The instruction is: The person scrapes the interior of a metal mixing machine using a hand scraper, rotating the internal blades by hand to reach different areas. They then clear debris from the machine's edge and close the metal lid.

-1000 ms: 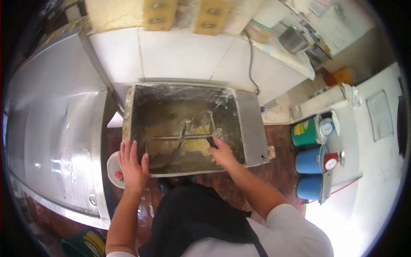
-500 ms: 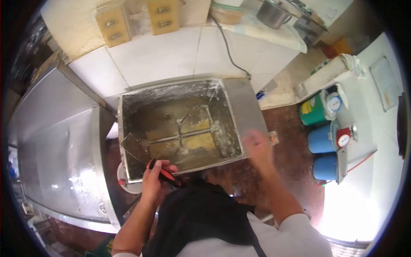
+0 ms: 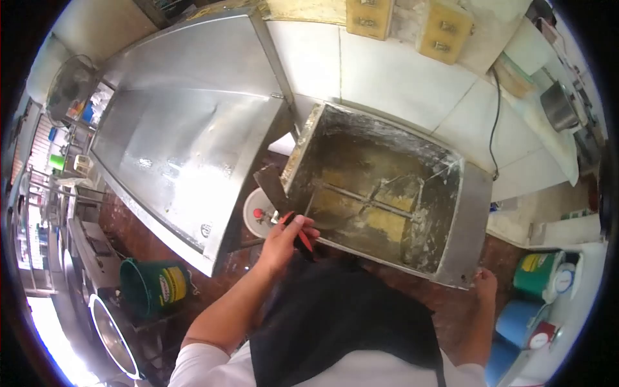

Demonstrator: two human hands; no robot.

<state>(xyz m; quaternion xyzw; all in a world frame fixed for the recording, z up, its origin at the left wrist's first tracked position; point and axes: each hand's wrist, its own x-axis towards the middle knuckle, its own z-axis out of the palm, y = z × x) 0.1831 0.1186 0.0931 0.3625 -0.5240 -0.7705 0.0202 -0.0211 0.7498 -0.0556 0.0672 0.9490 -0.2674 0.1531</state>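
My left hand (image 3: pixel 284 242) is wrapped round the red and black handle of a scraper (image 3: pixel 272 188). Its wide, soiled metal blade points up and away, above a white bucket. To its right stands a metal mixing tub (image 3: pixel 380 255) with whitish residue on its walls. Inside the tub lies a cross-shaped mixing shaft (image 3: pixel 367 202) over a yellowish, wet-looking bottom. My right hand (image 3: pixel 485 284) is at the front right corner of the tub's flat metal side panel (image 3: pixel 469 222). Its fingers are curled, and what they hold or touch is too small to make out.
A large stainless steel trough (image 3: pixel 187 129) stands on the left. The white bucket (image 3: pixel 255 222) sits between it and the tub. Green buckets (image 3: pixel 145 287) and blue buckets (image 3: pixel 516 320) stand lower left and lower right. A cable (image 3: pixel 495 129) hangs down the tiled wall.
The view has swung left, so the tub now sits further right. The scraper's blade has come clear of the tub's corner. My right hand has moved down to the panel's front corner.
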